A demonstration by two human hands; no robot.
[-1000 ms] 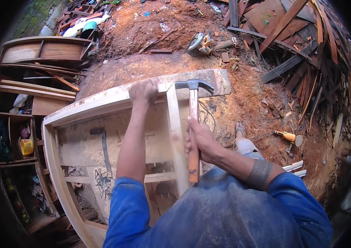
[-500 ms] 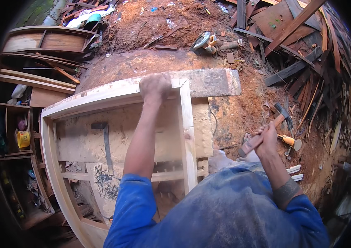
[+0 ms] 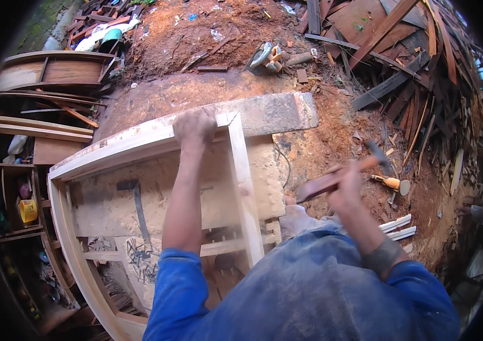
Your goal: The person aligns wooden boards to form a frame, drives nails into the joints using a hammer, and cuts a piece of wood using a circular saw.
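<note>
My left hand (image 3: 195, 128) is closed over the far rail of a pale wooden frame (image 3: 242, 181), close to its far right corner. The frame rests on a sawdust-covered workbench (image 3: 224, 165). My right hand (image 3: 346, 184), a little blurred, grips the wooden handle of a claw hammer (image 3: 370, 161) to the right of the frame. The hammer's dark head points away and to the right, apart from the frame. A nail seems to stick out by the frame's corner. Inside the frame lie a try square (image 3: 137, 207) and a heap of nails (image 3: 142, 258).
A wooden mallet-like tool (image 3: 390, 182) and two white strips (image 3: 399, 229) lie to the right. Scrap wood (image 3: 406, 85) is piled at the far right. Wooden shelves with a yellow container (image 3: 27, 211) stand on the left. A thick plank (image 3: 281, 112) juts out past the frame's corner.
My right hand has moved left and slightly away with the hammer, which is now blurred. My left hand keeps its hold on the frame. The whole view has shifted a little.
</note>
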